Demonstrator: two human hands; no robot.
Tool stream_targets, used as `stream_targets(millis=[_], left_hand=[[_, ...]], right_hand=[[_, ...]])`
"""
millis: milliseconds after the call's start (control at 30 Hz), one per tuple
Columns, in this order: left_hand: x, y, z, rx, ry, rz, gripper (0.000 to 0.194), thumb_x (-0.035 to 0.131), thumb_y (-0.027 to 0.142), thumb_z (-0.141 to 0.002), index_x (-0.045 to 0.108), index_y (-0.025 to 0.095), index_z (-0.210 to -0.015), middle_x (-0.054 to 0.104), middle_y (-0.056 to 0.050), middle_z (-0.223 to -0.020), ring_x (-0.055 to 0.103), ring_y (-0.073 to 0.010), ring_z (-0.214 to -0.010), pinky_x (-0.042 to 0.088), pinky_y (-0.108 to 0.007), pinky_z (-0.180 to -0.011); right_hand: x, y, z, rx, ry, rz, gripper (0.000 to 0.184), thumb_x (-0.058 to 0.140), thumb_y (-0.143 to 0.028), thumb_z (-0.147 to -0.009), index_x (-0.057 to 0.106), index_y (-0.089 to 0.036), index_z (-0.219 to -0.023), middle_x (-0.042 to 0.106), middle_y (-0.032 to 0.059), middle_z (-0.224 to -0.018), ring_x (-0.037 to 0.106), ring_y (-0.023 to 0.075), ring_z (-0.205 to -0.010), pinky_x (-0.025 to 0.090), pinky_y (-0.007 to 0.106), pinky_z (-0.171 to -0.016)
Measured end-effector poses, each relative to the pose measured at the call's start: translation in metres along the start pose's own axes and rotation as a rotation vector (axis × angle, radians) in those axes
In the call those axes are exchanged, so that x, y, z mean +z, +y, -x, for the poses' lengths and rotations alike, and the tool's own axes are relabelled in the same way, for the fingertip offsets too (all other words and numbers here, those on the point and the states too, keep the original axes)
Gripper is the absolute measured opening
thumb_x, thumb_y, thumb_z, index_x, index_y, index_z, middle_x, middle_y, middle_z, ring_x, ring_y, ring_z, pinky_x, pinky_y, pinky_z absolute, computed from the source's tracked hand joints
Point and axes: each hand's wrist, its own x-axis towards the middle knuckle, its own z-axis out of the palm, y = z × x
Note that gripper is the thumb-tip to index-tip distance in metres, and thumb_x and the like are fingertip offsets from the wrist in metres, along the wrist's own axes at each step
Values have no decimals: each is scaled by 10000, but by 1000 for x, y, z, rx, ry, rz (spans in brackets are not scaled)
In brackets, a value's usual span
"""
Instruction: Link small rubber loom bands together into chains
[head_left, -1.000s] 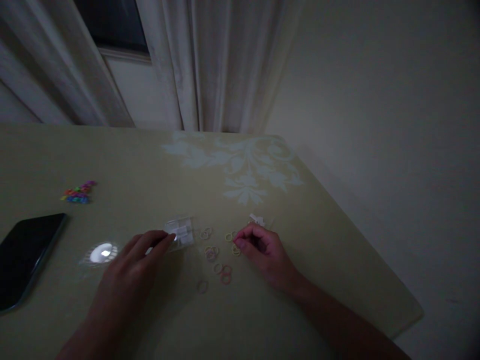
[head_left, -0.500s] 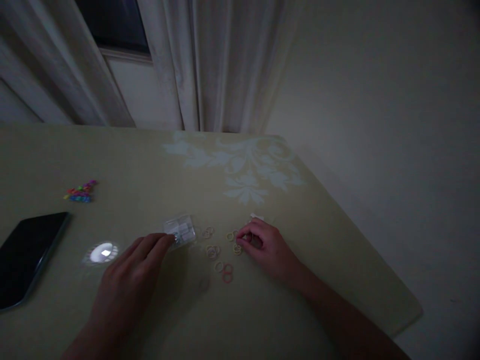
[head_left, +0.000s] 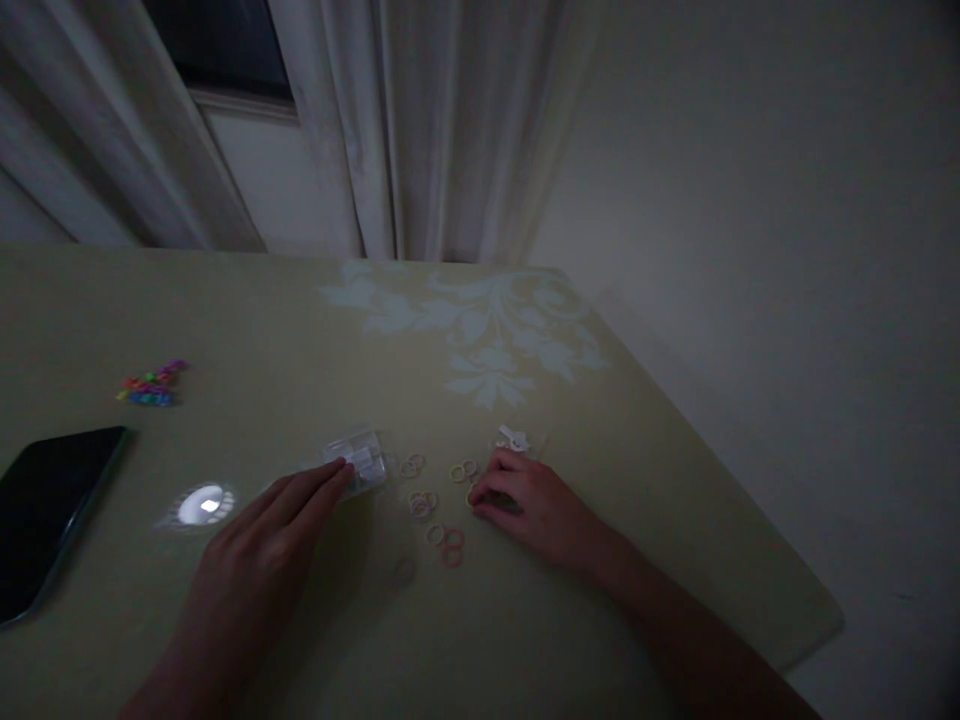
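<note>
Head view: right hand (head_left: 531,505) at ring (head_left: 469,496), left hand (head_left: 262,535) at case (head_left: 367,462).
Ring round, no long axis, partly covered by right fingertips, drawn together; grip cannot be told. Left fingers together on case, hold unclear. Pink rings (head_left: 452,557) between hands, nearer viewer; white pieces (head_left: 514,437) beyond right.

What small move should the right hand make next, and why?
Perhaps pinch the yellow ring with the right hand: its fingertips are at the ring, though no grip is clear, and the left hand is at the box.
</note>
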Motion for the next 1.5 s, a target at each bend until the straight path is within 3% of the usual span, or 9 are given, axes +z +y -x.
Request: stream_targets(millis=[233,400,500,733,967,1067,1200,1333,1500], left_hand=[[-4,1,-4,45,-24,-71,510,419,110,-970,647,207,-1416,758,-111,-1318,737,-337,-1080,583,-461,-876],[13,33,-5,95,0,174,384,498,140,-1011,671,233,-1341,783,-78,-1195,711,-277,-1060,535,-413,-967],[25,49,-2,115,-109,234,477,448,65,-984,644,244,-1381,748,-79,-1265,687,-278,-1102,521,-422,-984],[25,48,-5,37,-169,360,299,506,122,-1009,730,265,-1148,753,-54,-1073,695,-245,-1014,554,-359,-933],[16,49,-12,-117,-109,610,182,583,239,-1016,755,273,-1067,786,-29,-1036,747,-196,-960,573,-257,-861],[11,48,-15,-194,-139,681,175,583,275,-1010,755,283,-1036,787,-8,-1006,760,-184,-906,581,-238,-803],[11,42,-14,-213,-140,651,205,547,288,-1021,749,286,-1058,786,-4,-1024,759,-183,-912,587,-246,-800],[15,36,-8,-146,-90,516,274,507,236,-1014,751,280,-1132,775,-38,-1113,748,-213,-991,591,-299,-869],[9,43,-8,-89,-169,406,361,435,142,-1003,724,260,-1186,760,-66,-1148,725,-234,-1042,581,-351,-896]], right_hand=[[1,-1,3,-38,22,42,74,765,-129,-937,774,-193,-973,659,36,-992,657,170,-898,482,273,-807],[18,-13,7,-121,64,-58,55,738,-247,-989,768,-207,-1010,656,32,-965,655,164,-882,492,259,-781],[32,-19,9,-168,28,5,124,686,-302,-1030,773,-225,-1074,649,32,-968,638,163,-874,493,261,-788],[35,-23,8,-155,-41,127,96,695,-264,-1004,745,-188,-1036,656,35,-980,640,166,-871,477,271,-782],[29,-29,10,-68,-73,161,82,720,-201,-879,707,-172,-955,669,42,-965,644,192,-858,475,297,-767],[31,-30,11,-65,-51,147,104,726,-229,-878,705,-185,-970,671,36,-965,649,196,-866,480,303,-785],[36,-30,12,-32,-34,130,131,744,-300,-919,716,-187,-979,678,37,-960,662,199,-884,490,303,-797],[39,-32,12,-39,-86,160,70,726,-228,-933,718,-178,-981,685,40,-975,666,191,-887,494,294,-803],[39,-35,11,-77,-79,229,70,676,-232,-966,681,-162,-969,675,54,-972,648,203,-872,498,317,-807]])
